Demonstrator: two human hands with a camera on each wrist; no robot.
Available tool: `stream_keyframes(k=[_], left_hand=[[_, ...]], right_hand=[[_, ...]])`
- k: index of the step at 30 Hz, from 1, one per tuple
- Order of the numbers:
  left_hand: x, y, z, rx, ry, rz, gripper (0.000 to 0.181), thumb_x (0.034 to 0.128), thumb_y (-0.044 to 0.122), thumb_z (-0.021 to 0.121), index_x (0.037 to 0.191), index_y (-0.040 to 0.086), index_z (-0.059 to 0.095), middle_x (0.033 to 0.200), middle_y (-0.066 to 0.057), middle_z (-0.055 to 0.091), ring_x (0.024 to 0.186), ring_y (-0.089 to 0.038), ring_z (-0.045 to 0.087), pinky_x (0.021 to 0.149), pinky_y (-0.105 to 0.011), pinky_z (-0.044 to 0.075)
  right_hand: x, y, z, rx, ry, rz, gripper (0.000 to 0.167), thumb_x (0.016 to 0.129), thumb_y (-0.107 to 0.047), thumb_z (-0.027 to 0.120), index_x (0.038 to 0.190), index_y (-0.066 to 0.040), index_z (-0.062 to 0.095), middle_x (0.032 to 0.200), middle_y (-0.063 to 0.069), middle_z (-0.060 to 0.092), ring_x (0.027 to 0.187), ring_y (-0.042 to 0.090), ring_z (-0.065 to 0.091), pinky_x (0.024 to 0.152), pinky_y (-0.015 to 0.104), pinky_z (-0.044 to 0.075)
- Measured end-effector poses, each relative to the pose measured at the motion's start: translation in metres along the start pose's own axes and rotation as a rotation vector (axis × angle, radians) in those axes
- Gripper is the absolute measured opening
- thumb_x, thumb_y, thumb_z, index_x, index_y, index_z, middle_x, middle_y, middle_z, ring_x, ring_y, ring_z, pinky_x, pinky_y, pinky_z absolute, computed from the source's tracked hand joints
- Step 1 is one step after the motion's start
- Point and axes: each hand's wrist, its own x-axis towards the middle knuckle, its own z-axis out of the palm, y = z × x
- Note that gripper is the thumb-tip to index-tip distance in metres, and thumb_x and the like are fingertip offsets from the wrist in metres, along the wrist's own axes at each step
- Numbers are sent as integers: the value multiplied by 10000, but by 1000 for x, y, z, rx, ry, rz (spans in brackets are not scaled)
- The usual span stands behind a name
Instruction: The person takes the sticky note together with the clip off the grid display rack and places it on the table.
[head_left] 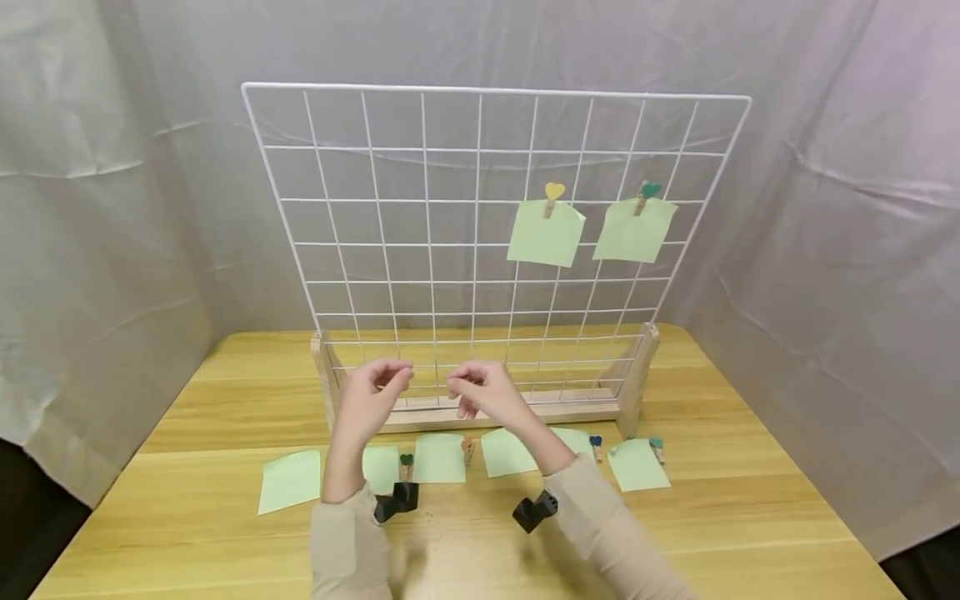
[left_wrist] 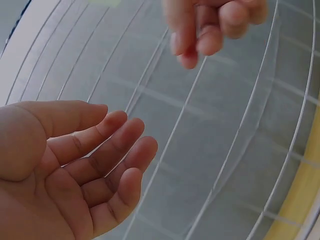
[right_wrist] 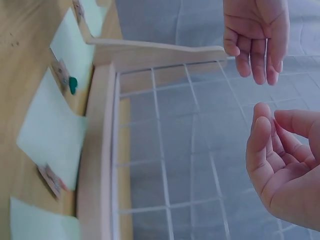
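Observation:
My left hand [head_left: 371, 396] hovers in front of the lower part of a white wire grid [head_left: 478, 153], its fingers gently bent and nothing between them in the left wrist view. Beside it, apart from it, is my right hand [head_left: 487, 390]. Its fingers are loosely curled, thumb near the index fingertip, and the right wrist view shows nothing held. Two pale green paper notes hang on the grid at upper right. One note [head_left: 545, 237] has a clothespin with a yellow heart [head_left: 554, 191]; the other note [head_left: 632, 235] has one with a green heart [head_left: 651, 191].
Several green notes lie in a row on the wooden table [head_left: 225, 433], among them a left one [head_left: 290, 482] and a right one [head_left: 638, 467]. Small heart clothespins, such as a blue one [head_left: 596, 447], lie among them. A wooden stand [head_left: 637, 379] supports the grid; grey curtains surround everything.

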Motion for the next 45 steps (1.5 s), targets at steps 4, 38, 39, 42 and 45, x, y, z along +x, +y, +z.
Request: stream_keyframes(k=[4,38,39,42,45], left_hand=[[8,11,10,26,-25,82,133,850,54,579,922,-39,641,789,-101,628,693,-196,558,615,-253,459],[65,87,38,25,-67,287,122,851,86,563,899,26,658,770,-54,628,638,-149,538,593,-268,452],[66,88,38,19,-68,286,123,851,88,563,899,25,657,763,-54,624,628,-149,533,585,-267,448],[70,91,38,5,-67,289,122,853,95,568,895,26,658,749,-43,616,615,-147,524,569,-262,442],[73,94,39,-3,-65,293,125,855,101,568,895,25,658,745,-46,613,610,-147,522,560,-259,438]], right_hand=[[-2,-9,-14,-46,15,-25,161,877,6,518,936,143,579,716,198,578,488,177,535,447,274,477],[7,-77,-100,-228,258,-219,149,868,-78,572,895,62,618,695,197,592,471,206,543,452,308,484],[8,-79,-101,-229,264,-225,150,866,-76,574,893,66,617,693,198,594,468,203,545,450,307,483],[9,-86,-107,-224,284,-242,150,860,-66,582,895,77,612,664,147,601,457,187,543,441,288,480],[9,-92,-111,-209,302,-250,155,854,-58,588,896,91,606,646,139,594,443,172,535,433,279,476]])
